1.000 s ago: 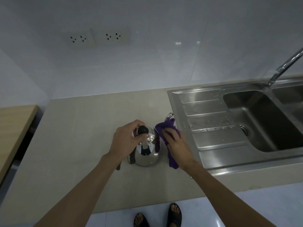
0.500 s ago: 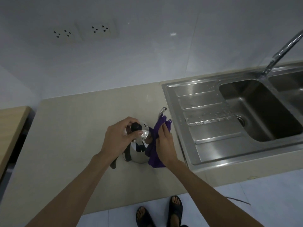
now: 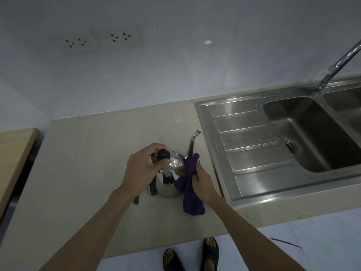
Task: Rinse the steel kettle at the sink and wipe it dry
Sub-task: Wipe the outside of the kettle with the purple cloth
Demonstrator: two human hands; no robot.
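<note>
The steel kettle [image 3: 168, 187] stands upright on the beige counter [image 3: 84, 173], left of the sink [image 3: 254, 153], with its curved spout [image 3: 192, 142] pointing toward the sink. My left hand [image 3: 144, 169] grips the black knob [image 3: 163, 154] of the lid from above. My right hand [image 3: 203, 182] holds a purple cloth [image 3: 190, 190] pressed against the kettle's right side, below the spout. The cloth's lower end hangs down onto the counter. The kettle's black handle [image 3: 153, 189] shows under my left wrist.
The steel sink has a ribbed drainboard [image 3: 252, 137] with water drops, a deep basin [image 3: 320, 133] and a tap [image 3: 340, 67] at the right. A wooden table [image 3: 13, 151] stands at the left. Wall sockets [image 3: 99, 41] sit above the counter. My sandalled feet [image 3: 191, 255] are below the counter edge.
My right hand with the cloth has slid down from the spout and top of the kettle to its right side, uncovering the spout. My left hand has stayed on the lid knob.
</note>
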